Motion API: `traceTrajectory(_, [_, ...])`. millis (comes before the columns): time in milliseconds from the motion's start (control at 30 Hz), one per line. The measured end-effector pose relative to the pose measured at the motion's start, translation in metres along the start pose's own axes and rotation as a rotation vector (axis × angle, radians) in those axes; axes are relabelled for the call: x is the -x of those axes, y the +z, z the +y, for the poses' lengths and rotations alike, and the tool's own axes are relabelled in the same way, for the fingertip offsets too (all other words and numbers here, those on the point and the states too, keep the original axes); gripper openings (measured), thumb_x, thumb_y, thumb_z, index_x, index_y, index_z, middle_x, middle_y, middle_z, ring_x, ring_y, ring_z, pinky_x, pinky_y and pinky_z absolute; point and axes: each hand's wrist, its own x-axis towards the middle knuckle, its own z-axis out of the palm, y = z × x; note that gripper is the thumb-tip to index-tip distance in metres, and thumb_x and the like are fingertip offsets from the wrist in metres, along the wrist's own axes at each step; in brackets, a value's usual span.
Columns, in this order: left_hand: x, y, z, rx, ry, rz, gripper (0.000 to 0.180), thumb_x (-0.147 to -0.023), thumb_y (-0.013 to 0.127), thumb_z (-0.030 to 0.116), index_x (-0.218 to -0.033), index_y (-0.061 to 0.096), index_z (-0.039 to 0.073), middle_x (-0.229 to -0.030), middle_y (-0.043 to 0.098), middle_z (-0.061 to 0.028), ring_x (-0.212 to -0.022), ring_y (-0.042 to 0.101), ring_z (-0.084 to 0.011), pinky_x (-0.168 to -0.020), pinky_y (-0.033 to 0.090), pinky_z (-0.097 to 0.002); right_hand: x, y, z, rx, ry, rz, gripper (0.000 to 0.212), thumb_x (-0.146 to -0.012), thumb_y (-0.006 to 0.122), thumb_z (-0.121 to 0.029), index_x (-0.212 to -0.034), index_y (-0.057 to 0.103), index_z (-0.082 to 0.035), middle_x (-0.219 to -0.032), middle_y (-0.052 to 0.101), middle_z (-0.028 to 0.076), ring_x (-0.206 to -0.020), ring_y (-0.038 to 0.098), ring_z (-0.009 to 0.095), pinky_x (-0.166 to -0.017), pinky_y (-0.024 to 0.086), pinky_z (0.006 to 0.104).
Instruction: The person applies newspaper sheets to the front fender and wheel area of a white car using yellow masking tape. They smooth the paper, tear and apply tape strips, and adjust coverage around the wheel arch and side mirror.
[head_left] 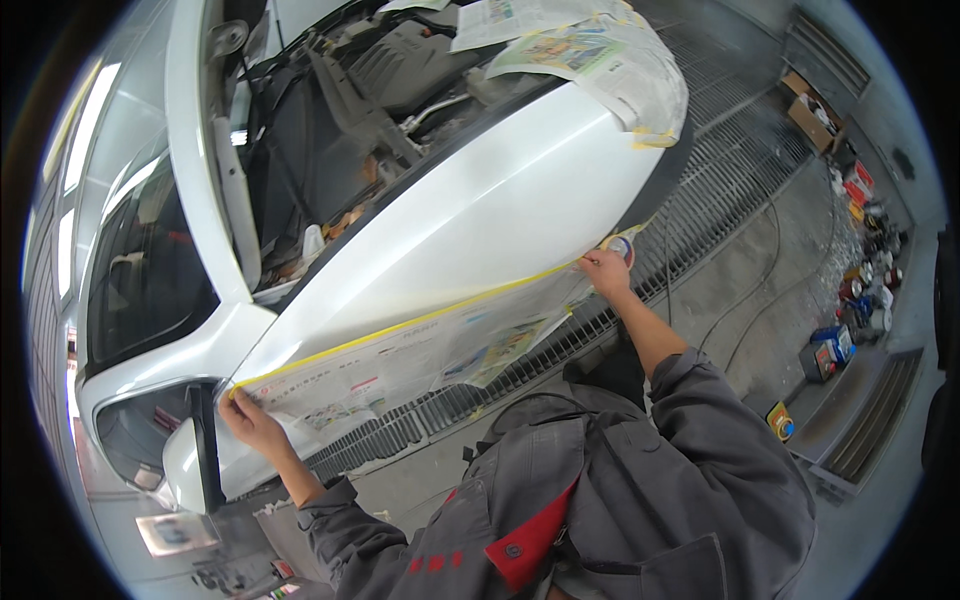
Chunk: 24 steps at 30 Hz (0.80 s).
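Note:
A newspaper sheet (385, 366) hangs along the lower side of a white car fender (470, 210), edged at the top by a strip of yellow masking tape (420, 318). At the strip's left end, by the door mirror, my left hand (255, 422) pinches the taped corner of the sheet. My right hand (607, 272) is closed at the other end of the strip, near the front wheel arch, its fingers pinched on the tape. Just beyond those fingers sits a tape roll (622, 247), partly hidden by the hand. My arms are spread wide, keeping the strip nearly straight.
More newspaper (610, 65) covers the car's front. The engine bay (390, 90) lies uncovered. Floor grating (740, 165) runs beside the car, with a dark hose (765, 270) across the floor. Cans and bottles (865, 285) and a cardboard box (812, 112) stand along the right wall.

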Motion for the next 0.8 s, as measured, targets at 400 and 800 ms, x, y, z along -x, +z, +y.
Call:
traceTrajectory(400, [-0.049,0.025,-0.012,-0.032,0.007,-0.091,0.020,-0.101,0.064,0.014,-0.112,0.067,-0.002,-0.097,0.068,-0.0072,-0.086,0.060,-0.0128,-0.081,0.050,-0.0270,-0.006,0.002,0.010,-0.009,0.004,-0.082,0.028,-0.086,0.073,-0.035,-0.095,0.078,-0.008,-0.088,0.071,0.017,-0.085,0.068,0.036,-0.076,0.053,0.0447])
traceTrajectory(800, [-0.061,0.032,0.003,0.044,-0.069,-0.117,0.019,-0.099,0.067,0.016,-0.108,0.069,-0.001,-0.089,0.066,-0.0037,-0.078,0.055,-0.0091,-0.072,0.047,-0.0251,-0.010,0.001,0.016,-0.070,-0.066,-0.112,0.029,-0.088,0.072,-0.031,-0.095,0.077,-0.003,-0.082,0.071,0.017,-0.076,0.067,0.032,-0.071,0.052,0.0406])
